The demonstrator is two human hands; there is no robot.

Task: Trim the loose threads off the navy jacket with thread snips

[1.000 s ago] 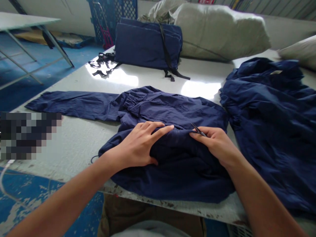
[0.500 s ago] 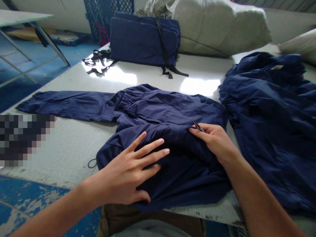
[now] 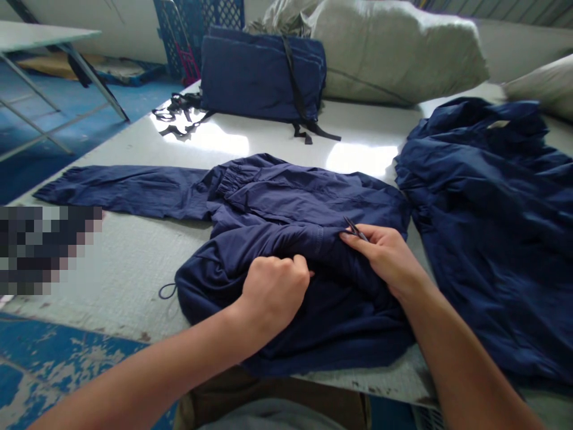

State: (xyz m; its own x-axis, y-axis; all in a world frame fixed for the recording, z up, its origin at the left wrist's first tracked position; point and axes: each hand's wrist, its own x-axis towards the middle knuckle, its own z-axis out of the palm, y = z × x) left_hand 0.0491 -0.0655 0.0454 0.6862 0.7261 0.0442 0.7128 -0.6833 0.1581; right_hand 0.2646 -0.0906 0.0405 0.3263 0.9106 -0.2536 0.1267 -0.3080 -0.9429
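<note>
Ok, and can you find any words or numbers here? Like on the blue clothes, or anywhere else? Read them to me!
Pale label at the collar of the navy jacket on the right: too small and blurred to read.
No other words, numbers or signs can be read in this picture.

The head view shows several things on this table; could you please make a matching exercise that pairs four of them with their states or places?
Things:
1. left hand
2. right hand
3. strapped navy bundle
4. second navy jacket

States or places:
A. pinching a small pointed tool
B. at the far side of the table
C. clenched on a navy jacket
D. heaped at the right, beside the held jacket

Pairs: 1-C, 2-A, 3-B, 4-D
</note>
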